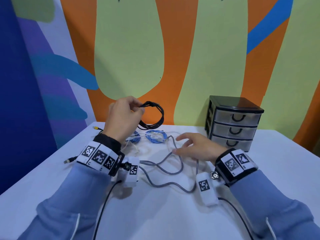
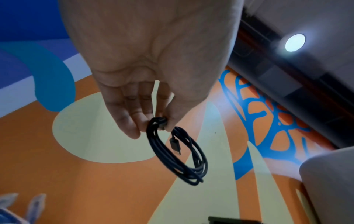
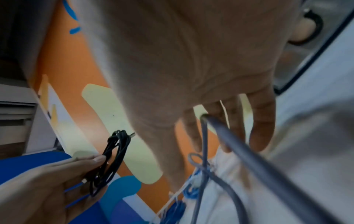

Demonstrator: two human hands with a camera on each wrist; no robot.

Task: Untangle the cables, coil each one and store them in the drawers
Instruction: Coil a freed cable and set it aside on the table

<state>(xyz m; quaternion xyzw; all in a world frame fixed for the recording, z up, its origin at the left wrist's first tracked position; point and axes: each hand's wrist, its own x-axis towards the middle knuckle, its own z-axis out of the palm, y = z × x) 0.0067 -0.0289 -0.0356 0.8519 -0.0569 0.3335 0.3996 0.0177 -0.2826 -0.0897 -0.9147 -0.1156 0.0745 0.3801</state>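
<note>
Black coil pinched, left hand; fingertips hidden.

Light blue fabric sleeves cover both arms. Each wrist wears a white band printed with black square markers. Thin black cables trail from them.

We see a matt white cloth over the tabletop, smooth with faint creases. The black cable, coiled, looks matt, finely textured — perhaps braided — with a metal-tipped plug. The grey cable has a smooth, rubbery jacket; the light blue cable near the far edge looks like glossier plastic with clear plastic plugs. The drawer unit at the far right has a glossy black plastic frame and translucent, frosted plastic fronts. The sleeves are soft blue cloth — the wristbands look matt white.
</note>
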